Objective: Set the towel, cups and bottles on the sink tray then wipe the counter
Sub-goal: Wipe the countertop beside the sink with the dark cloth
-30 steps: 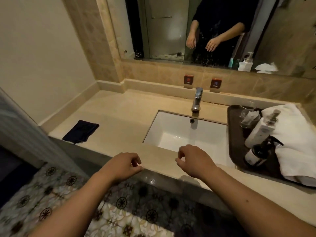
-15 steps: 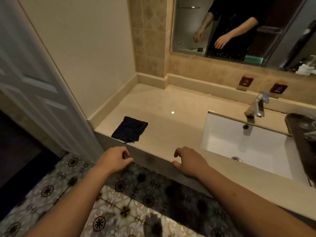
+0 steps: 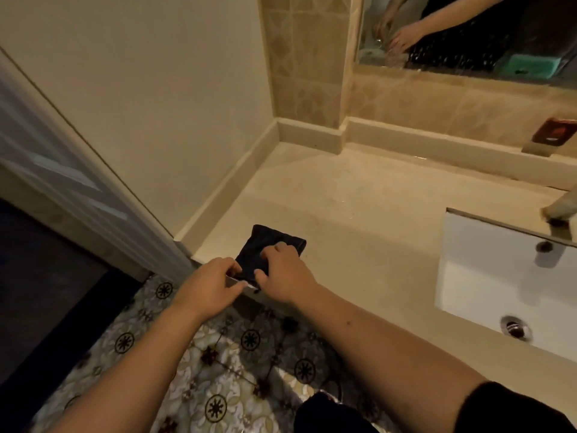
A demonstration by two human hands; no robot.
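A dark folded cloth (image 3: 261, 245) lies at the front left corner of the beige counter (image 3: 359, 214), close to its edge. My right hand (image 3: 282, 270) rests on top of the cloth with its fingers curled over it. My left hand (image 3: 209, 287) pinches the near edge of the cloth where it overhangs the counter front. The tray with the towel, cups and bottles is out of view to the right.
The white sink basin (image 3: 505, 276) with its drain (image 3: 515, 328) is sunk into the counter on the right; the faucet (image 3: 560, 210) shows at the frame edge. A wall and a door (image 3: 62, 182) close off the left. A mirror (image 3: 468, 29) hangs behind. Patterned floor tiles (image 3: 218, 370) lie below.
The view has swung left, so the tray has left the frame. Both hands moved from the counter's front edge to the dark cloth and now touch it.
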